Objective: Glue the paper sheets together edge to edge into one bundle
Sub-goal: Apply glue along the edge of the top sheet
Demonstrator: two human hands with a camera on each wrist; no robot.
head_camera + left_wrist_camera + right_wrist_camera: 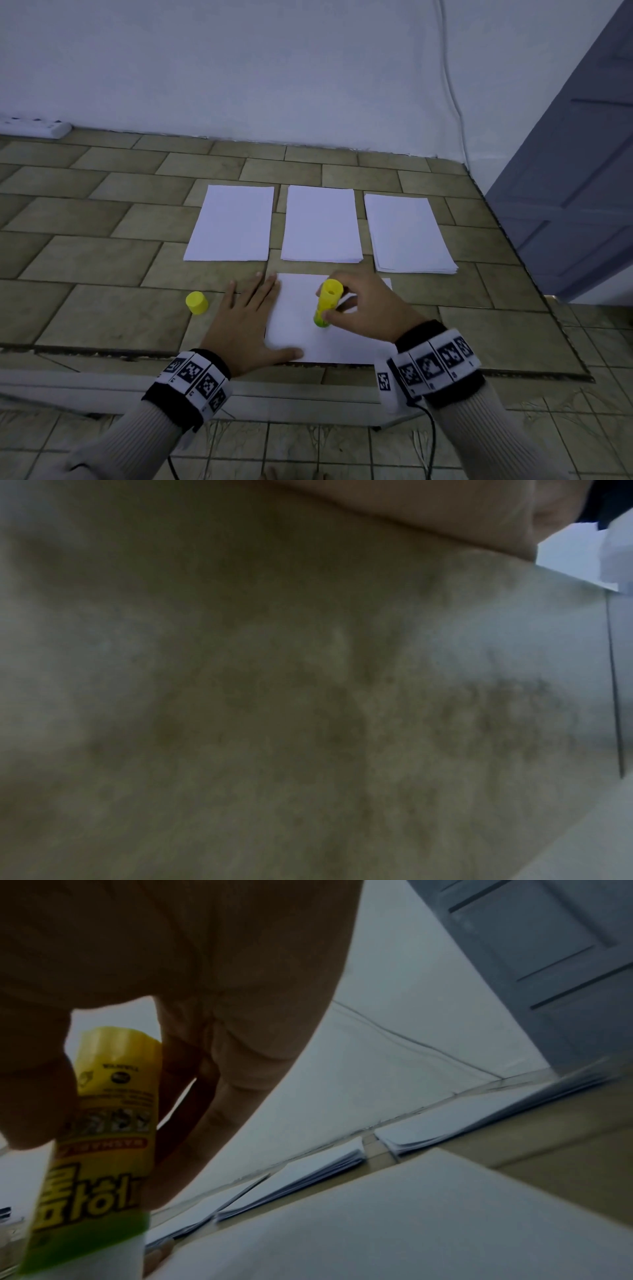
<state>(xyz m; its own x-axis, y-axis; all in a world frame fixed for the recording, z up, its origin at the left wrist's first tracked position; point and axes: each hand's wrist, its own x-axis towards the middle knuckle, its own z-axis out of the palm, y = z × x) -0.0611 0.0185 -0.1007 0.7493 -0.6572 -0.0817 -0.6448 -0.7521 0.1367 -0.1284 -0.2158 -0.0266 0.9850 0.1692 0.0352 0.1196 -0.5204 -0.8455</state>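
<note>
On the tiled floor (102,212), along the white wall (239,61), lie 3 paper lots in a row: left stack (231,222), middle stack (321,224), right stack (407,233), each apart from its neighbour w/ bare tile between. The right-wrist view shows the middle and right ones as several sheets thick, edges a bit fanned. A grey door (582,171) stands at far right; a thin cable (448,85) runs down the wall.

Nearer the person, just in front of the row, lies a single sheet (294,325), flat, its near edge at the floor's step.

Left hand (250,322): grip wide, fingers straight & spread, palm down, pressing the sheet's left edge, partly on paper, partly on tile. Left-wrist view is mostly blurred tile, w/ a sliver of white paper top right.

Right hand (363,308): grip closed round the glue stick (327,303), thumb one side, fingers the other. Stick is yellow w/ green lower band, uncapped, tip down on the sheet approx. mid-sheet, top tilted slightly away from the person.

White power strip (37,126) sits far left by the wall.

Yellow cap (197,303) stands on the tile just left of the left hand, not touching it.
</note>
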